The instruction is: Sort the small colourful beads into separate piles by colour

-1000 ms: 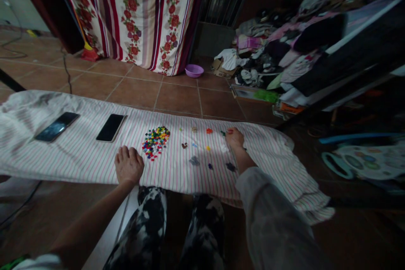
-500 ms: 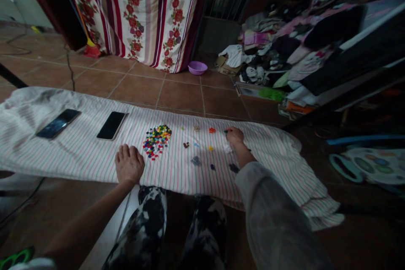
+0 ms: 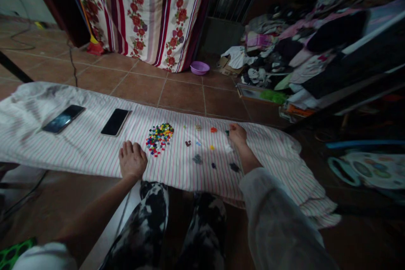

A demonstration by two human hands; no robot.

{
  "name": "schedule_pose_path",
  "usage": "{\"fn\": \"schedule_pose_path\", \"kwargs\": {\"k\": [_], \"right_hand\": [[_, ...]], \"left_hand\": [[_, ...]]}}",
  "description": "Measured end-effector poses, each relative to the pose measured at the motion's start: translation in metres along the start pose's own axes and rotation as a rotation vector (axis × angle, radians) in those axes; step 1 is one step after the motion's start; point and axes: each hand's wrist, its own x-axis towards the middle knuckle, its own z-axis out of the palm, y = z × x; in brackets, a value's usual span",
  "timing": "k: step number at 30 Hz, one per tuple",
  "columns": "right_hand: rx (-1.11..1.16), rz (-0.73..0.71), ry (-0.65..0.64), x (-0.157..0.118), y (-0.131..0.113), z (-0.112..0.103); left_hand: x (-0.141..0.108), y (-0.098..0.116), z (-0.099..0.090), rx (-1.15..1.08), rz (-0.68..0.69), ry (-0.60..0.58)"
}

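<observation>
My left hand [image 3: 133, 161] lies flat on the striped cloth [image 3: 95, 152], fingers stretched out, just left of a mixed pile of small coloured building bricks [image 3: 160, 138]. My right hand [image 3: 238, 136] is at the right end of the sorted groups, its fingers drawn together beside a few dark green bricks [image 3: 227, 133]. What its fingertips hold, if anything, is too small to see. Around it lie orange bricks [image 3: 213, 130], yellow bricks [image 3: 211, 147], grey bricks [image 3: 197, 159], brown bricks [image 3: 187, 144] and dark bricks [image 3: 234, 167]. White pieces [image 3: 229, 148] show by my right wrist.
Two phones rest on the cloth's left part: a dark phone [image 3: 63, 119] and a pale-edged phone [image 3: 115, 122]. Beyond the cloth, a purple basin [image 3: 199, 68] stands on the tiled floor near a floral curtain [image 3: 158, 17]. Piled clothes [image 3: 284, 46] fill the back right.
My right hand's fingertips have shifted slightly up and away from the dark green bricks. My left hand stays flat on the cloth. The whole view has shifted a little.
</observation>
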Motion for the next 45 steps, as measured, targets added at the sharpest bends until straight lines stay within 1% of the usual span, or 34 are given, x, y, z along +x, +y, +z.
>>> {"fn": "schedule_pose_path", "kwargs": {"k": [2, 5, 8, 10, 14, 16, 19, 22, 24, 28, 31, 38, 45], "right_hand": [[0.067, -0.049, 0.001, -0.009, -0.021, 0.002], [0.223, -0.164, -0.079, -0.034, -0.058, 0.011], [0.367, -0.327, -0.174, -0.072, -0.095, 0.025], [0.423, -0.407, -0.253, -0.101, -0.118, 0.035], [0.387, -0.573, -0.441, -0.15, -0.156, 0.055], [0.343, -0.635, -0.504, -0.167, -0.171, 0.063], [0.239, -0.69, -0.564, -0.184, -0.188, 0.071], [0.126, -0.717, -0.596, -0.194, -0.2, 0.074], [0.041, -0.704, -0.611, -0.198, -0.205, 0.074], [-0.102, -0.66, -0.623, -0.201, -0.212, 0.074], [-0.17, -0.66, -0.613, -0.2, -0.218, 0.073], [-0.26, -0.655, -0.602, -0.198, -0.233, 0.069], [-0.281, -0.637, -0.609, -0.194, -0.238, 0.076]], "left_hand": [[0.0, -0.001, 0.002, -0.004, -0.01, -0.003], [-0.001, -0.003, 0.005, 0.014, -0.013, -0.003], [-0.001, -0.004, 0.006, 0.036, -0.005, -0.011], [0.0, -0.004, 0.006, 0.031, -0.005, -0.009], [0.0, -0.004, 0.005, -0.006, -0.01, -0.003], [0.0, -0.004, 0.005, -0.022, -0.014, -0.003], [0.0, -0.004, 0.006, -0.034, -0.021, 0.002], [0.0, -0.004, 0.007, -0.026, -0.02, 0.009], [0.0, -0.004, 0.007, -0.028, -0.019, 0.015], [0.0, -0.004, 0.006, -0.062, -0.019, 0.014], [0.0, -0.004, 0.005, -0.062, -0.02, 0.013], [0.0, -0.004, 0.004, -0.042, -0.013, 0.021], [-0.001, -0.005, 0.006, -0.096, -0.027, 0.01]]}}
